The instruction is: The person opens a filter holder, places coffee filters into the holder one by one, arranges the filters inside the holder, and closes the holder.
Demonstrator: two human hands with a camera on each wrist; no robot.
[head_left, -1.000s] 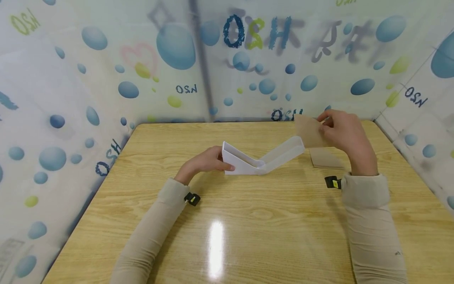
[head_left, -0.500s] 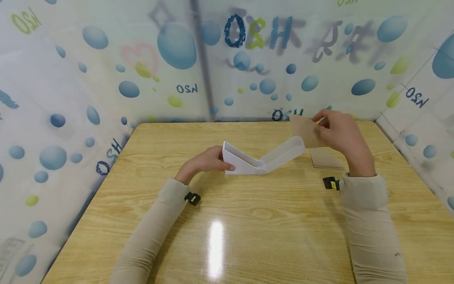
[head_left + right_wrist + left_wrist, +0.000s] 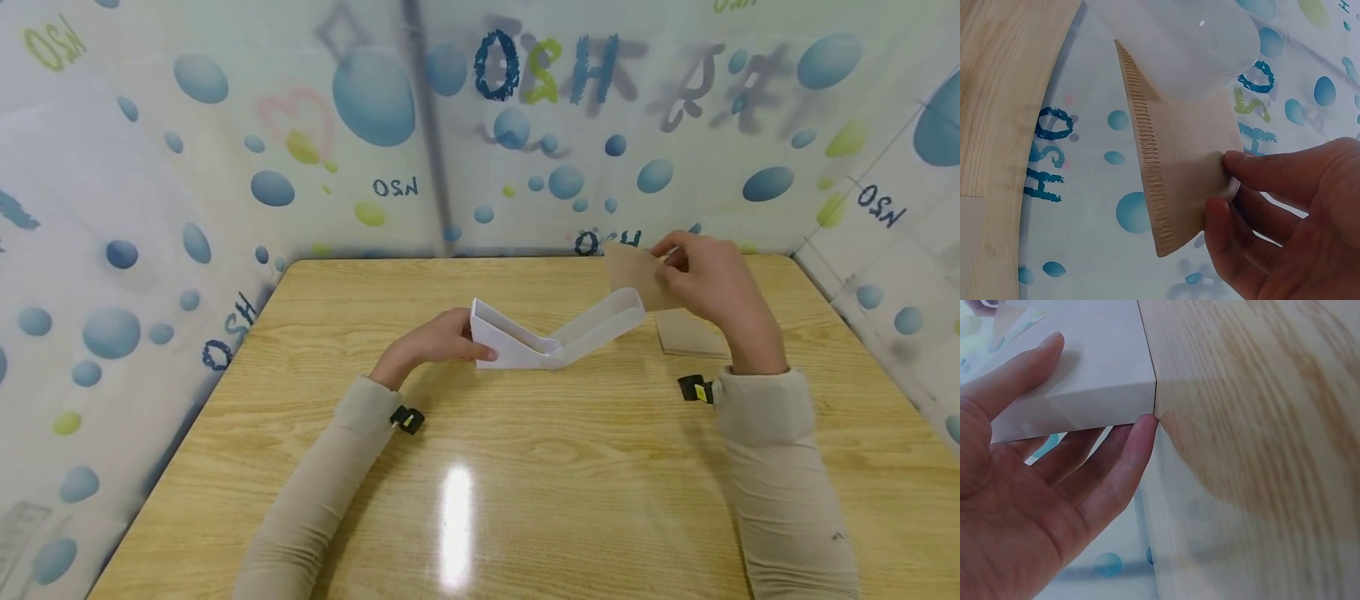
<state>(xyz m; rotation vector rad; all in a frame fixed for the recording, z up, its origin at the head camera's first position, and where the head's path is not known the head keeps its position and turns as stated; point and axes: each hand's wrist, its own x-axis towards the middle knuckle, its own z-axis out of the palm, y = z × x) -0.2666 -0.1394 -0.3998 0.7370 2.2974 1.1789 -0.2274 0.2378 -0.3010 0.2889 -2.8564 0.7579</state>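
Note:
In the head view my left hand (image 3: 438,340) grips the closed end of a white box (image 3: 504,346), thumb on its front side. The left wrist view has the thumb on the box's face (image 3: 1107,356) and the fingertips at its lower edge. A translucent lid (image 3: 600,327) tilts up, opened out, from the box's right end. With thumb and fingers, my right hand (image 3: 716,279) pinches a brown paper coffee filter (image 3: 633,271). Its crimped edge shows in the right wrist view, where the filter (image 3: 1179,162) overlaps the frosted lid (image 3: 1179,44).
More brown filters (image 3: 688,335) lie on the wooden table (image 3: 555,483), below the right hand. A printed curtain (image 3: 495,183) with blue bubbles stands behind the table's far edge.
My right hand has moved slightly left with the coffee filter, which now overlaps the raised lid more. The left hand, box and lid have stayed in place.

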